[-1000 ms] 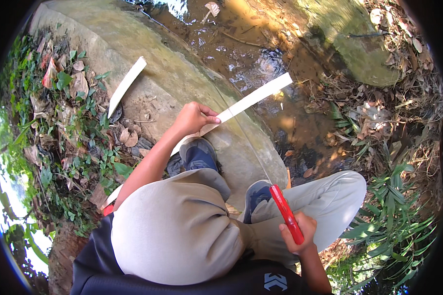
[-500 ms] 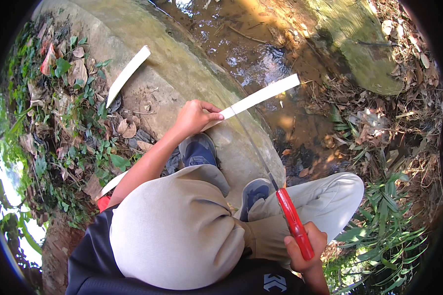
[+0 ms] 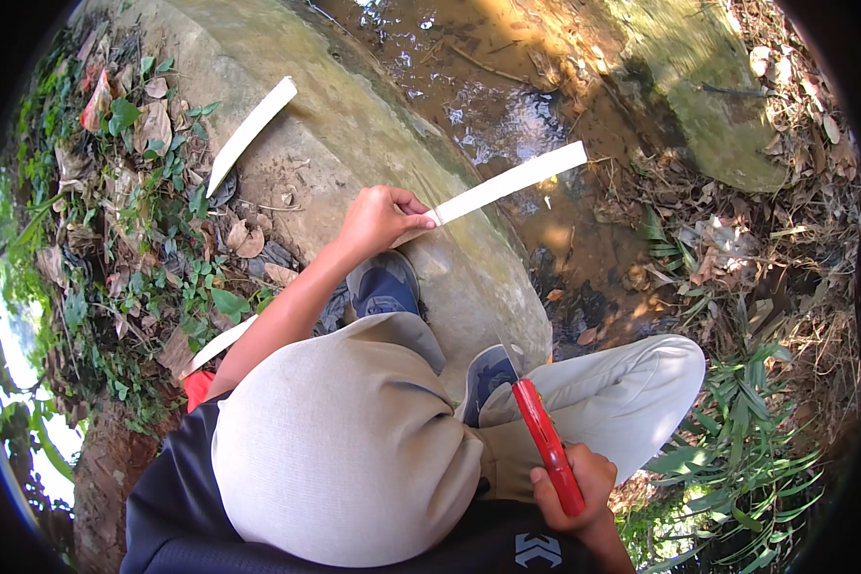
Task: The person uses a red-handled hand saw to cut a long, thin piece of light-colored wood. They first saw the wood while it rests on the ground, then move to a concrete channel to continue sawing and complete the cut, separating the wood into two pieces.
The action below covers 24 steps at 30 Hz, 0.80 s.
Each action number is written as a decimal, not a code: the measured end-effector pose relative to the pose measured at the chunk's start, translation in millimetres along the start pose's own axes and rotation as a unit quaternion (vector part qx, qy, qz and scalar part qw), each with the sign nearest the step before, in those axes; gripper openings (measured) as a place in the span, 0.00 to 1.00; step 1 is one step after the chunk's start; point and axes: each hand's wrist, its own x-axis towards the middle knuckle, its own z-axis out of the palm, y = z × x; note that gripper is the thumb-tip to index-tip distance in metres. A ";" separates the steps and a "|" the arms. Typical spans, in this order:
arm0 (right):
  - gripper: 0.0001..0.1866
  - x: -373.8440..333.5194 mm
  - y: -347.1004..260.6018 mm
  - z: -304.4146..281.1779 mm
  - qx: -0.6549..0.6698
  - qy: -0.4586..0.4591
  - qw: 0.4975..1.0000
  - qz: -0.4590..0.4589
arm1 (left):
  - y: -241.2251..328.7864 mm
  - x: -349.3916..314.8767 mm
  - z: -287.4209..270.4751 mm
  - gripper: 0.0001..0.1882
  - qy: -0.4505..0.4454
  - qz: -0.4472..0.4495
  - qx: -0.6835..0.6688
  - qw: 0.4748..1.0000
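Observation:
My left hand [image 3: 383, 224] pinches the near end of a long, flat white strip [image 3: 515, 182], whose far end sticks out past the concrete edge over the water. A dark line crosses the strip close to my fingertips. My right hand [image 3: 582, 486] is wrapped around the red handle of a saw [image 3: 548, 445], held low over my right leg. Only a short piece of its blade shows clearly near the handle; the rest is too blurred to make out.
A second white strip [image 3: 251, 136] lies on the concrete ledge [image 3: 340, 143] at the upper left. Another pale piece [image 3: 218, 346] is partly behind my left forearm. Muddy water [image 3: 497, 105] runs beside the ledge. Leaves [image 3: 163, 239] and plants border the left; grass [image 3: 746, 459] grows at right.
The saw has moved back toward me and left, with my right hand lower; its blade no longer shows across the strip. My left hand keeps its pinch, nearly still.

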 end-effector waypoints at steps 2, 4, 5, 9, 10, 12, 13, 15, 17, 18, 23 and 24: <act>0.11 -2.8 -2.7 -0.3 0.023 -0.009 0.999 0.042 | -3.4 -3.9 -2.8 0.14 -0.009 0.003 0.003 1.000; 0.11 -2.6 -8.5 -2.3 0.028 -0.021 0.997 0.068 | 3.2 -6.8 -7.2 0.13 -0.021 -0.021 0.012 0.999; 0.11 0.4 -13.7 -3.9 0.021 -0.029 0.997 0.072 | 7.2 -7.7 -9.3 0.13 -0.028 -0.046 0.018 0.998; 0.11 17.0 -35.8 -12.0 0.015 -0.065 0.993 0.094 | 11.5 -10.6 -8.6 0.13 -0.017 -0.090 0.030 0.995; 0.11 17.8 -38.4 -11.6 0.020 -0.060 0.993 0.097 | 11.5 -11.1 -6.9 0.14 -0.015 -0.090 0.031 0.995; 0.11 19.2 -43.1 -10.1 0.029 -0.051 0.993 0.102 | 11.1 -10.9 -5.1 0.14 -0.009 -0.090 0.034 0.995; 0.11 21.7 -49.1 -9.2 0.025 -0.051 0.992 0.116 | 9.4 -12.6 -4.1 0.14 -0.003 -0.087 0.030 0.996; 0.11 27.1 -62.4 -7.6 0.016 -0.049 0.988 0.144 | 2.3 -15.2 0.5 0.13 0.006 -0.077 0.021 0.997; 0.12 30.7 -66.2 -7.2 0.014 -0.054 0.988 0.144 | -10.6 -16.9 -0.1 0.14 0.018 -0.018 -0.001 1.000; 0.12 29.7 -66.5 -7.6 0.014 -0.055 0.988 0.144 | -15.3 -18.2 -0.5 0.14 0.025 0.013 -0.012 1.000; 0.11 7.0 -31.3 -2.7 0.053 -0.017 0.992 0.110 | -21.5 -26.8 1.5 0.12 0.018 -0.058 -0.046 0.997; 0.11 0.5 -20.0 1.2 0.051 -0.012 0.995 0.088 | -17.8 -28.7 2.8 0.12 0.030 -0.064 -0.038 0.997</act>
